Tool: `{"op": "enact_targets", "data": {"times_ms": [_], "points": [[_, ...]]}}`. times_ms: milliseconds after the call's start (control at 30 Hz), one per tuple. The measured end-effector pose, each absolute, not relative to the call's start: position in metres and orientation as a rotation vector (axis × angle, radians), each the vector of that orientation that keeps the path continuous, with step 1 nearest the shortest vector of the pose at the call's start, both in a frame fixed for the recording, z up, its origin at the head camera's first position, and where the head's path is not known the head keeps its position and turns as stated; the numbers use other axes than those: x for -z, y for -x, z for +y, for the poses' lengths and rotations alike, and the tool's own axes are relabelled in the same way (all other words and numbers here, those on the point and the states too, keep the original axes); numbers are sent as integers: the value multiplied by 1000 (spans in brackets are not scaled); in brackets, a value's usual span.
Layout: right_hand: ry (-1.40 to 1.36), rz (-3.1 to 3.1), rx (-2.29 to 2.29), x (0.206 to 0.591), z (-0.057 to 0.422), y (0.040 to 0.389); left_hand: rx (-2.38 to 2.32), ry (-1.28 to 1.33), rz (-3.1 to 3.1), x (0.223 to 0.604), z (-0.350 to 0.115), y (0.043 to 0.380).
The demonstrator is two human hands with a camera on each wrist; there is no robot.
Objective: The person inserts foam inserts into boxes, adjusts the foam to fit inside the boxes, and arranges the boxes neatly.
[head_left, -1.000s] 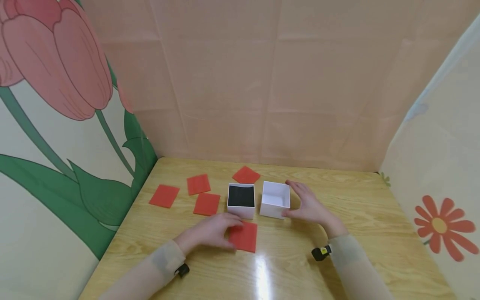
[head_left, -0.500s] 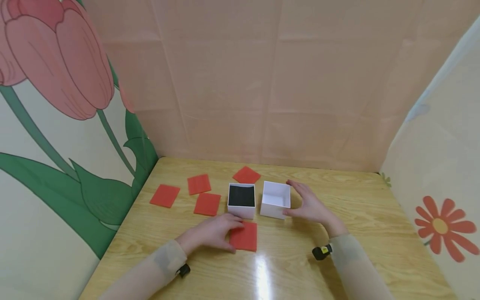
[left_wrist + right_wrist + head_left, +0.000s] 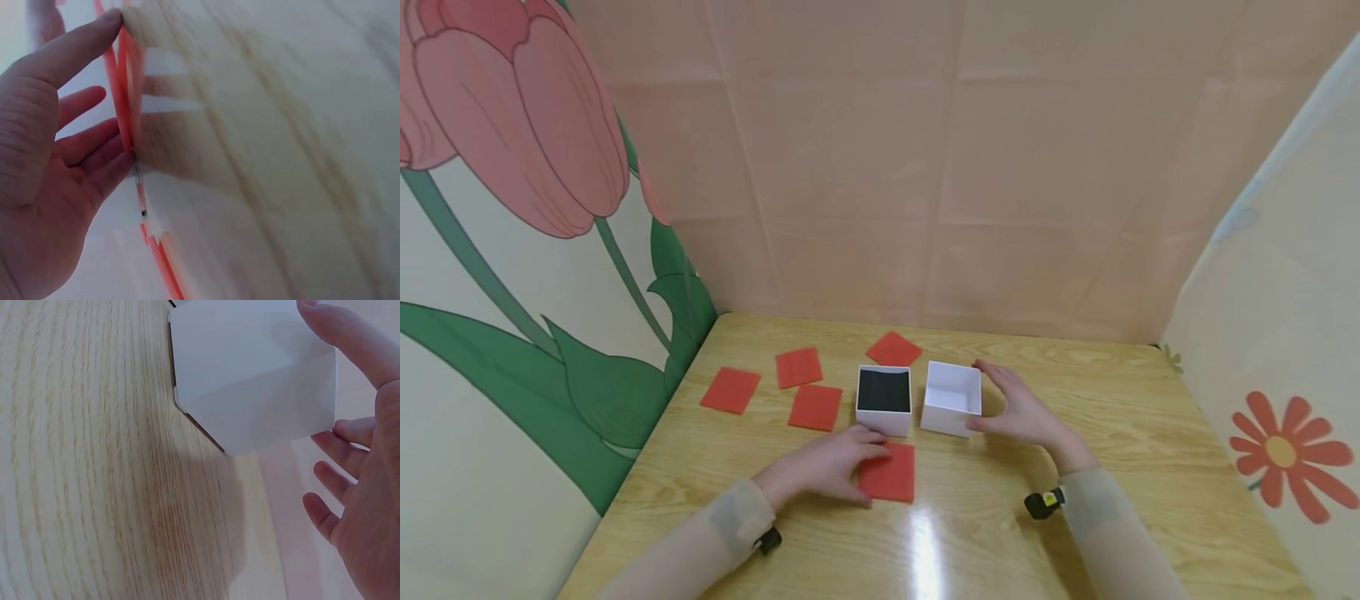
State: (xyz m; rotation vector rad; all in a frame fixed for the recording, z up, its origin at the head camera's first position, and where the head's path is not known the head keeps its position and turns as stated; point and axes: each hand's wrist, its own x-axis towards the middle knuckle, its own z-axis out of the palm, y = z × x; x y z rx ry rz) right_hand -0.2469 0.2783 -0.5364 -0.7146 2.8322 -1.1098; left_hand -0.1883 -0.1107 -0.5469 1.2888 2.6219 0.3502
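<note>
White box (image 3: 945, 421) stands mouth-up, gripped by the right hand (image 3: 1017, 413).

Narrow gap between both white boxes (image 3: 883, 423)

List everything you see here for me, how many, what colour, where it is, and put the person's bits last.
Table: one, light wood, between the sheets
Black-lined box: one, white outside, near table's middle
Open white box: one, white, just right of it
Loose squares: four, red, three left of the boxes, one behind
Held square: one, red, in front of the black-lined box
Backdrop: one, pinkish beige, behind table
Tulip sheet: one, white, pink and green, left
Flower sheet: one, pale with red flower, right
Wrist cameras: two, black, one per wrist
Left hand: one, gripping held square
Right hand: one, holding open white box
</note>
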Motion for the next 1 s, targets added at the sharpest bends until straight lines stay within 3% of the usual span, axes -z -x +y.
{"op": "enact_targets", "data": {"times_ms": [1000], "points": [[750,2842,1091,533,277,247,-349,-1253,2562,535,-109,186]]}}
